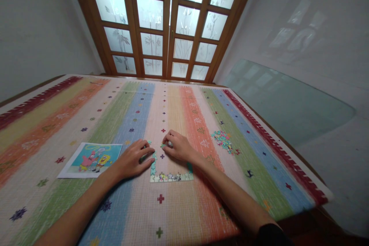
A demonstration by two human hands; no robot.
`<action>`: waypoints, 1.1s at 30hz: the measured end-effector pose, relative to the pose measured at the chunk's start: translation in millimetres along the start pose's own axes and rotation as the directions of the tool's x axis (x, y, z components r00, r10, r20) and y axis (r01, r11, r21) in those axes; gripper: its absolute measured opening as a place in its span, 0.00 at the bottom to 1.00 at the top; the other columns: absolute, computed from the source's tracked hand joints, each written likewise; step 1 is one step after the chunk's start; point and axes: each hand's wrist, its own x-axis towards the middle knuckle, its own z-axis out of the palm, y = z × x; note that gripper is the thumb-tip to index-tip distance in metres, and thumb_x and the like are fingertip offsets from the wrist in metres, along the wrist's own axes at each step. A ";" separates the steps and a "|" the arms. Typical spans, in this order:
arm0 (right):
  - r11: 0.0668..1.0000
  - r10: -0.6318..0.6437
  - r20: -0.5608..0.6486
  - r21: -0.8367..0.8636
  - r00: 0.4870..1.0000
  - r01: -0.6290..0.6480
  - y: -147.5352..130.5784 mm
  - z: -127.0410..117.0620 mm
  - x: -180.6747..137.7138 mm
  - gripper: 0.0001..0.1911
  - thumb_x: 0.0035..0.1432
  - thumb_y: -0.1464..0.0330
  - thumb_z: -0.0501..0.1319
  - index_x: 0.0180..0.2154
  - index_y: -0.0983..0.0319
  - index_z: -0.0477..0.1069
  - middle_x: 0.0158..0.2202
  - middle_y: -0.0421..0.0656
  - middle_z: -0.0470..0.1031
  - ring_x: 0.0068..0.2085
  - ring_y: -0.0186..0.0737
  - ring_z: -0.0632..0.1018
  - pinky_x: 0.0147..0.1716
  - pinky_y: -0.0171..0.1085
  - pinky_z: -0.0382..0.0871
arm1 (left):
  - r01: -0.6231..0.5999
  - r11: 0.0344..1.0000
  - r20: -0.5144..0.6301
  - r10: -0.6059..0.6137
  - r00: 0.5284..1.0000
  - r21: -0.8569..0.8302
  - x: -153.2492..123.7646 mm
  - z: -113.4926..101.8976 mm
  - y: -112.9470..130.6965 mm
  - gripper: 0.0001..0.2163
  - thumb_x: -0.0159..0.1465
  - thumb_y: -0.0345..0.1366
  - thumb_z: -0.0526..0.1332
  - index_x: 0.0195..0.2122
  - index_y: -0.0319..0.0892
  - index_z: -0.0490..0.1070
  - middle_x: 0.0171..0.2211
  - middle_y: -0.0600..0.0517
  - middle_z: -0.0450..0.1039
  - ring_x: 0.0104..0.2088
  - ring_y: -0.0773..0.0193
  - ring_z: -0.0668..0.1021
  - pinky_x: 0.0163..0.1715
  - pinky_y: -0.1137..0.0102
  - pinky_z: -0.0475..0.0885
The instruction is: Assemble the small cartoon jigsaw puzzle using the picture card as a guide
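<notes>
Head view: we list one puzzle border (164,178) on striped cloth (178,211), bottom row and part of the sides laid, middle unfilled; loose pieces (223,141) heaped apart; left hand (135,158) at the border's left edge, right hand (178,147) at its far end, neither grip discernible.

A striped cloth (135,209) with printed crosses, trees and stars covers the surface (8,101), dark-red bands running near its two sides. Beyond stand wooden double doors (167,46) with frosted, plant-patterned panes (150,13), between a plain left wall (37,19) and a right wall (325,54) bearing a pale green, glassy panel (288,102).
</notes>
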 end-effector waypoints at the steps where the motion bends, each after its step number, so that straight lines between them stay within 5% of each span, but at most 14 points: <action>1: 1.000 -0.009 -0.006 0.024 1.000 0.009 -1.5 0.1 -1.5 0.03 0.60 0.72 0.65 0.39 0.61 0.76 0.42 0.46 0.77 0.43 0.41 0.75 0.42 0.38 0.66 | 0.000 1.000 0.001 0.000 1.000 -0.001 -0.1 0.1 -0.2 0.09 0.69 0.39 0.59 0.45 0.43 0.77 0.38 0.47 0.72 0.40 0.55 0.75 0.41 0.61 0.72; 8: 0.965 -0.010 0.062 0.261 0.998 -0.007 -9.0 6.6 -3.2 0.03 0.60 0.74 0.66 0.36 0.62 0.79 0.32 0.42 0.80 0.32 0.36 0.75 0.35 0.35 0.66 | -0.005 1.000 0.028 0.004 1.000 0.029 -0.8 0.0 -0.5 0.10 0.70 0.39 0.58 0.45 0.42 0.77 0.39 0.46 0.73 0.41 0.53 0.75 0.42 0.60 0.72; 19: 0.992 -0.082 0.057 0.102 0.995 0.076 -10.9 13.3 -0.5 0.05 0.59 0.75 0.66 0.36 0.63 0.81 0.36 0.44 0.80 0.40 0.40 0.75 0.44 0.38 0.66 | -0.036 0.998 -0.025 0.037 0.999 0.044 -2.5 3.5 -3.5 0.08 0.70 0.38 0.60 0.45 0.43 0.76 0.39 0.47 0.72 0.41 0.56 0.75 0.41 0.63 0.72; 33: 0.996 -0.081 0.049 -0.028 0.996 0.082 -12.4 16.3 -3.1 0.07 0.64 0.72 0.64 0.40 0.62 0.81 0.38 0.46 0.78 0.42 0.41 0.75 0.43 0.38 0.65 | -0.139 0.985 -0.040 0.144 0.989 0.104 -0.9 1.7 0.0 0.10 0.71 0.35 0.58 0.45 0.44 0.80 0.36 0.47 0.71 0.37 0.57 0.72 0.39 0.64 0.69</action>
